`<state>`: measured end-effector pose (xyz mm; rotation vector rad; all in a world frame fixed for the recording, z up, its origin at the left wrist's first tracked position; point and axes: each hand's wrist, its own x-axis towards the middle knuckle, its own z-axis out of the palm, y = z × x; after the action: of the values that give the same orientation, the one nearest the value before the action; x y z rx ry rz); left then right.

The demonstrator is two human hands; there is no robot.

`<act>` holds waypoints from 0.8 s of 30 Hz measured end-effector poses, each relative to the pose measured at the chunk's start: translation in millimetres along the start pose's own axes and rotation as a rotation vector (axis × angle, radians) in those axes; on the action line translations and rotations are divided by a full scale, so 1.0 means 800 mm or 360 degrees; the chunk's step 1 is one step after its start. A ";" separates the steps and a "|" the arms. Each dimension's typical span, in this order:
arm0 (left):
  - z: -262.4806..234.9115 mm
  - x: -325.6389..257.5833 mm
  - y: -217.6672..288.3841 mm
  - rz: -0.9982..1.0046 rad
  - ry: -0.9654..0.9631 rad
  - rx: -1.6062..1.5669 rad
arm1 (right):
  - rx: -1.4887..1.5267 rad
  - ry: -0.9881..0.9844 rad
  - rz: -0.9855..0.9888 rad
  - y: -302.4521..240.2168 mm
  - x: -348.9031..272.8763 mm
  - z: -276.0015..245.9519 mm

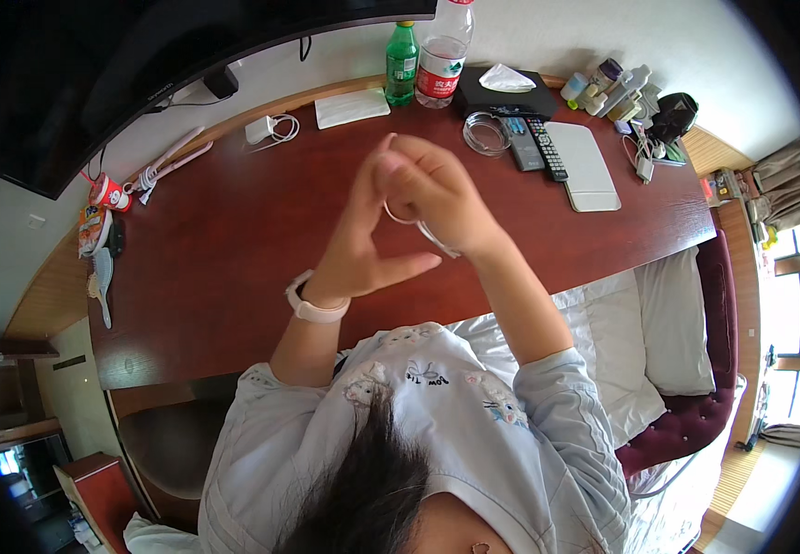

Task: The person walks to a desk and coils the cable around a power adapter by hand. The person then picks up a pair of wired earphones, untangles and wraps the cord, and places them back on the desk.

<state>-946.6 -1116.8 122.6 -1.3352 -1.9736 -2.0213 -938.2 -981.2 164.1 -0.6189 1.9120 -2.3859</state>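
Both my hands meet above the middle of the reddish-brown desk [215, 240]. My left hand [359, 231] is open, its thumb stretched to the right and its fingers pointing up; a pale pink watch [315, 303] sits on that wrist. My right hand [439, 189] is closed, its curled fingers and thumb against the left fingers. What it grips is hidden. Below its fingers shows a thin pale loop [400, 218]; whether it is held or worn I cannot tell. A silver bangle [439, 242] lies at the right wrist.
Along the back stand a green bottle [402, 66], a large clear bottle [443, 60] and a black tissue box [506, 92]. Two remotes [546, 148], a coiled cable [486, 135] and a silver flat device [584, 168] lie right. A hairbrush [102, 282] lies left; a monitor [160, 65] overhangs.
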 end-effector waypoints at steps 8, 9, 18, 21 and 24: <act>0.027 -0.027 -0.022 -0.0903 -0.0357 -0.1030 | 0.0214 -0.0036 0.0072 -0.004 0.009 0.003; 0.028 -0.026 -0.020 -0.0925 -0.0412 -0.1302 | 0.0212 -0.0034 0.0073 -0.001 0.010 -0.006; 0.032 -0.010 -0.034 -0.1085 -0.0312 -0.1550 | 0.0944 0.0340 0.0077 0.037 0.008 -0.074; 0.038 -0.006 -0.041 -0.1025 -0.0236 -0.1355 | 0.0869 0.0313 0.0114 0.070 -0.013 -0.116; 0.051 0.000 -0.054 -0.1116 -0.0102 -0.1310 | 0.0515 0.0646 0.0497 0.081 -0.059 -0.119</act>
<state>-948.6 -1074.1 80.8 -0.7678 -1.8540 -3.4069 -939.2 -896.4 73.5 0.1825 1.5221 -2.6568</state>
